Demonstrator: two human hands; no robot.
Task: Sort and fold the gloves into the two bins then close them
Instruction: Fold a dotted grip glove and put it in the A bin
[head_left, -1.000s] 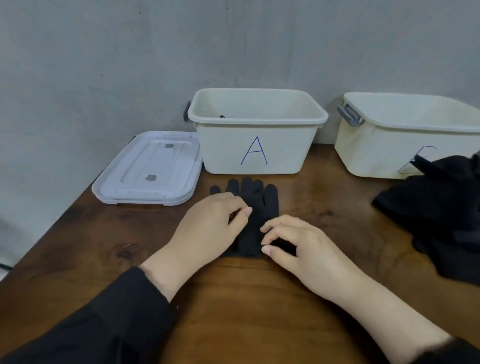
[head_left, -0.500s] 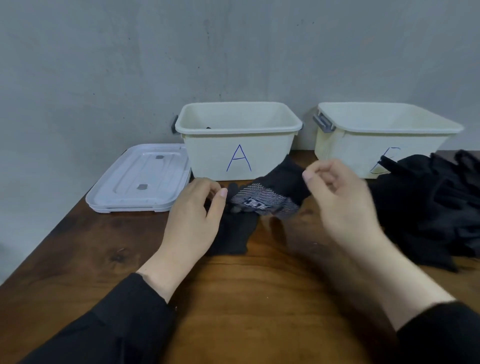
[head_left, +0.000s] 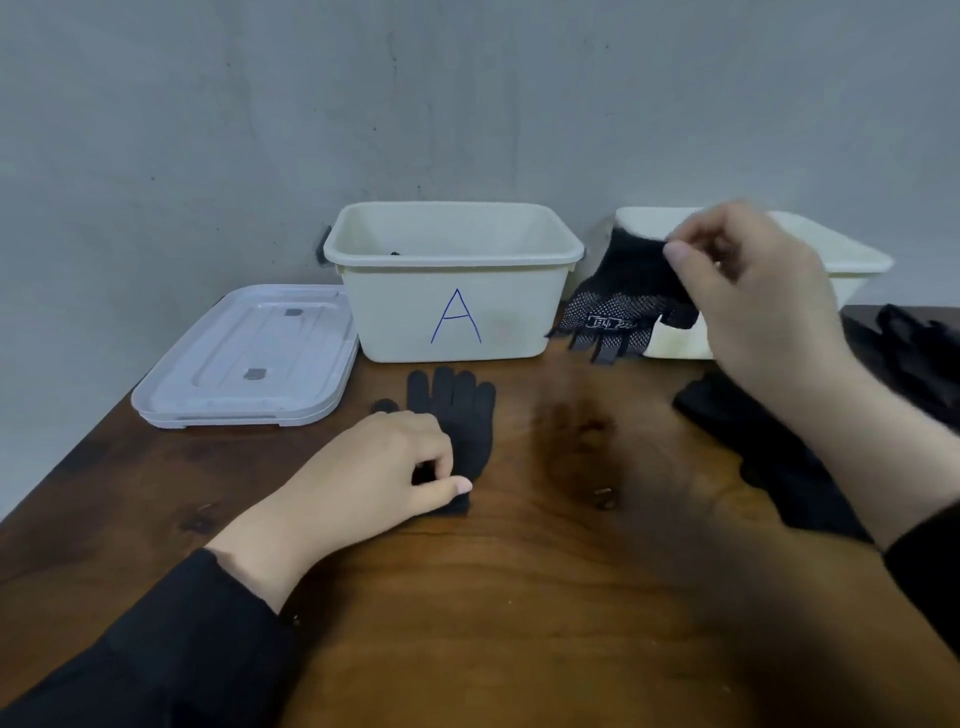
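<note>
A plain black glove (head_left: 457, 415) lies flat on the wooden table in front of the cream bin marked A (head_left: 454, 306). My left hand (head_left: 379, 467) rests on its cuff end with curled fingers and thumb pinching the fabric. My right hand (head_left: 748, 291) is raised at the front of the second cream bin (head_left: 852, 260), pinching a black glove with a white dotted palm (head_left: 618, 306) that hangs in the air between the two bins. A pile of black gloves (head_left: 779, 457) lies at the right, partly hidden by my right arm.
Stacked white lids (head_left: 249, 358) lie flat to the left of bin A. Both bins stand against a grey wall. A small dark thing shows inside bin A. Bare wooden tabletop (head_left: 519, 597) stretches toward me.
My right hand has lifted the dotted glove off the plain glove and carried it up and right toward the second bin. My left hand has stayed on the plain glove.
</note>
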